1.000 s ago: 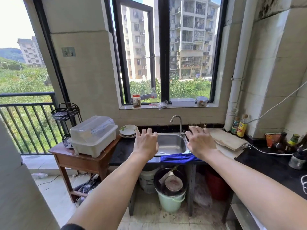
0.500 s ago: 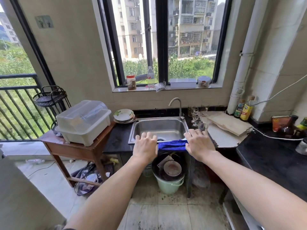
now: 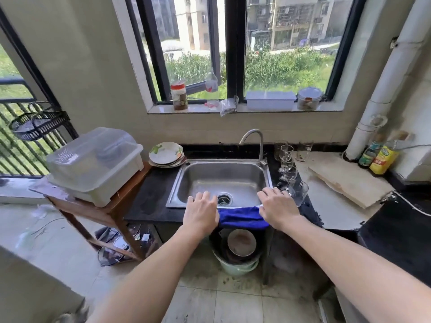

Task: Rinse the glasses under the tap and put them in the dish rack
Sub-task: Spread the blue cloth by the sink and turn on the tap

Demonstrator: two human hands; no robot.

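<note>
Two: left hand (image 3: 201, 213), right hand (image 3: 277, 208) at sink (image 3: 177, 183) rim; about six glasses (image 3: 299, 194).

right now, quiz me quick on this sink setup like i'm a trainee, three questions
1. True or false: a glass lies in the sink.
2. The glasses stand where? A) left of the sink B) right of the sink C) on the windowsill
3. Fill in: between the left hand and right hand lies a blue ____.
Key: 1 false; 2 B; 3 cloth.
</note>
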